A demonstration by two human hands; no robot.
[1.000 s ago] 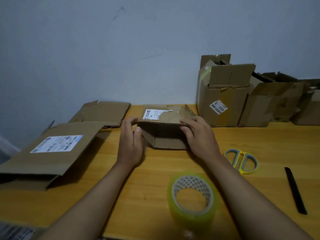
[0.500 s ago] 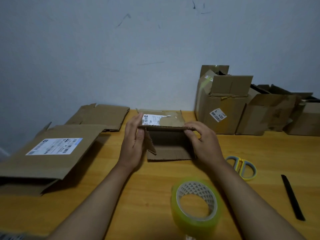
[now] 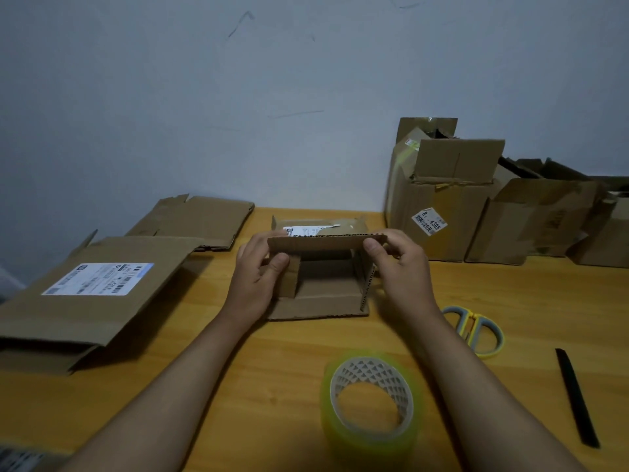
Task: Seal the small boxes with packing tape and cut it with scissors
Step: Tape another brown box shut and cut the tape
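The small cardboard box (image 3: 320,277) lies on its side on the wooden table (image 3: 190,376), open end facing the person, with a white shipping label on its upper face. The left hand (image 3: 253,281) pinches the left end of the raised top flap, thumb on the near face and fingers curled behind; the right hand (image 3: 394,264) pinches the right end the same way. Both are grasping the flap, neither relaxed. The bottom flap lies flat on the table towards the person and the two side flaps stand partly inward.

This looks like the flap-folding step before any tape goes on. To do it well, I would tuck both side flaps square into the opening first, then bring the top flap down and the bottom flap up so their edges meet with no gap. One hand should press the seam shut while the other reaches away.

The roll of clear packing tape (image 3: 371,401) stands nearer the person than the box and a little to the right, within easy reach of the right hand. The yellow-and-grey scissors (image 3: 476,330) lie to the right of the box, with a black strip (image 3: 577,396) further right again. Flattened cartons (image 3: 98,287) lie to the box's left, and open boxes (image 3: 446,199) stand behind it to the right against the wall
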